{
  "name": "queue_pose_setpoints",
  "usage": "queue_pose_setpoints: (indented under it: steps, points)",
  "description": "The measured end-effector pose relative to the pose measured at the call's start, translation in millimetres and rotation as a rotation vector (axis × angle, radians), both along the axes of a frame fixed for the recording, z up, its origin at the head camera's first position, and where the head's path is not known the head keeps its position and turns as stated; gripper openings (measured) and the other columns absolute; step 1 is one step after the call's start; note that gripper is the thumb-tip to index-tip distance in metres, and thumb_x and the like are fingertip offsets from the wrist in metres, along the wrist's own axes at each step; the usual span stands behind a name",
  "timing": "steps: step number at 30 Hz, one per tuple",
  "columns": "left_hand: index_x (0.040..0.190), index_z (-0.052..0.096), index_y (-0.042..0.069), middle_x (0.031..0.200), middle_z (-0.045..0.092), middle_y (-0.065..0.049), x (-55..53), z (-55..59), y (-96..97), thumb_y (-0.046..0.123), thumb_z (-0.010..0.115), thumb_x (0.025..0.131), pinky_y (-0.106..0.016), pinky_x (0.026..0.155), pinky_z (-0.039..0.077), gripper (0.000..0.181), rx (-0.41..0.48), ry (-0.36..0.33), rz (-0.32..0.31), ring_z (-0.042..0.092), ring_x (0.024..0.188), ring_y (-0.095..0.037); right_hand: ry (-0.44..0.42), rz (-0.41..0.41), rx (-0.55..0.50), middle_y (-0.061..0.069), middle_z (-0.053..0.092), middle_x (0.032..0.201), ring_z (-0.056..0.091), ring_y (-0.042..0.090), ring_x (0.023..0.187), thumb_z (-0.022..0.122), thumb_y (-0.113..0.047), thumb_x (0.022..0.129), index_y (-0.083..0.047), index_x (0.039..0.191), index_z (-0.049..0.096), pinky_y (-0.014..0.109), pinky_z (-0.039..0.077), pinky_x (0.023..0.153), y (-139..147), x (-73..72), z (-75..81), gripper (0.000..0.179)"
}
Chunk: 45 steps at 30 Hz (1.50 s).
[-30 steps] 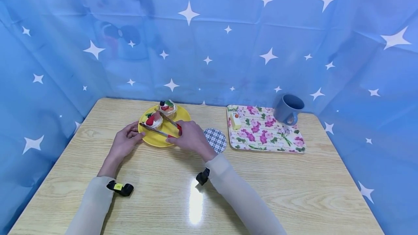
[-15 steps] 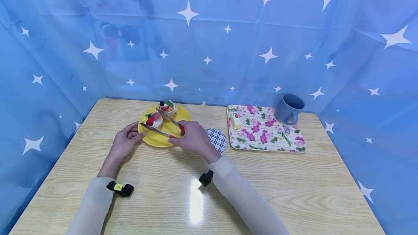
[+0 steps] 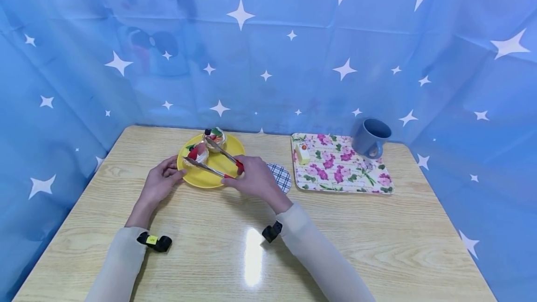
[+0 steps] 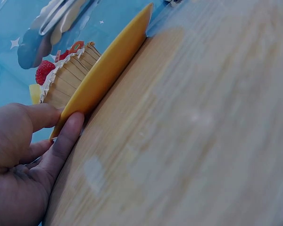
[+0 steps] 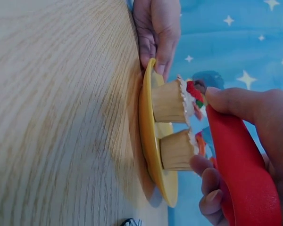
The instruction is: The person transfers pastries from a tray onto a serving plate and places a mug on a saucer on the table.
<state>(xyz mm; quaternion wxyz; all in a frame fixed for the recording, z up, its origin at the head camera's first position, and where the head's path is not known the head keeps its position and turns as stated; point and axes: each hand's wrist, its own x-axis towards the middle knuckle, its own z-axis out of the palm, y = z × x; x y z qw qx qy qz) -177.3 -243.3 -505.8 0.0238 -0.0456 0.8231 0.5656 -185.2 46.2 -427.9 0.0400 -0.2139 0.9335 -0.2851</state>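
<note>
On the yellow plate, the left cupcake sits near the rim that the left hand pinches. Reaching across the plate's right edge, the right hand is clamped round tongs, their arms apart and long axis pointing at that cupcake.

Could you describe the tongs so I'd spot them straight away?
On the wooden table, find the yellow plate whose edge the left hand pinches. The right hand holds the tongs, reaching in over that plate. They're the only thing there with two spread metal arms and red grips, unlike the rounded, fruit-topped cupcakes nearby.
</note>
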Motion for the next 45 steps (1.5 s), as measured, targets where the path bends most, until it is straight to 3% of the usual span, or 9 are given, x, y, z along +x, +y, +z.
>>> queue_pose_setpoints:
  steps: [12, 19, 30, 37, 45]
  points:
    - [0.161, 0.034, 0.011, 0.130, 0.056, -0.017, -1.1, -1.9, -1.0, 0.029, 0.066, 0.102, -0.017, 0.078, 0.062, 0.069, 0.011, -0.011, 0.012, 0.062, 0.091, 0.002, -0.017, -0.010, -0.038, 0.005, 0.068, 0.085, 0.053, 0.017, 0.069, 0.081, -0.050, 0.086, -0.011, 0.107, 0.072, 0.025, 0.039, 0.053, 12, 6.7, 3.2, 0.045]
    - [0.162, 0.032, 0.011, 0.132, 0.055, -0.018, -1.8, -1.9, -1.6, 0.027, 0.064, 0.103, -0.017, 0.079, 0.062, 0.068, 0.030, -0.011, 0.002, 0.061, 0.092, 0.002, -0.002, -0.013, -0.048, 0.002, 0.065, 0.081, 0.052, 0.017, 0.066, 0.081, -0.048, 0.086, -0.012, 0.106, 0.071, 0.025, 0.038, 0.053, 18, 9.0, 4.1, 0.043]
    - [0.161, 0.034, 0.010, 0.128, 0.056, -0.018, -0.2, 0.2, -0.2, 0.028, 0.065, 0.103, -0.015, 0.078, 0.061, 0.068, 0.012, -0.005, 0.007, 0.061, 0.092, 0.001, 0.003, -0.055, -0.045, 0.006, 0.070, 0.089, 0.052, 0.017, 0.066, 0.081, -0.049, 0.086, -0.017, 0.116, 0.070, 0.026, 0.040, 0.052, 28, 13.3, 7.7, 0.046]
    - [0.161, 0.035, 0.011, 0.127, 0.056, -0.015, -1.3, -1.5, -0.2, 0.029, 0.066, 0.102, -0.016, 0.078, 0.062, 0.069, 0.009, -0.017, 0.017, 0.061, 0.093, 0.000, 0.022, -0.068, -0.053, 0.006, 0.069, 0.087, 0.052, 0.017, 0.066, 0.081, -0.051, 0.085, -0.016, 0.127, 0.068, 0.026, 0.039, 0.052, 35, 13.4, 7.8, 0.057]
    - [0.160, 0.035, 0.011, 0.127, 0.056, -0.017, -0.4, -0.9, -0.1, 0.030, 0.066, 0.102, -0.015, 0.078, 0.062, 0.069, 0.005, -0.009, 0.012, 0.061, 0.093, -0.001, 0.035, -0.113, -0.045, 0.003, 0.065, 0.080, 0.050, 0.016, 0.063, 0.083, -0.048, 0.084, -0.013, 0.117, 0.069, 0.026, 0.038, 0.050, 45, 14.0, 9.6, 0.051]
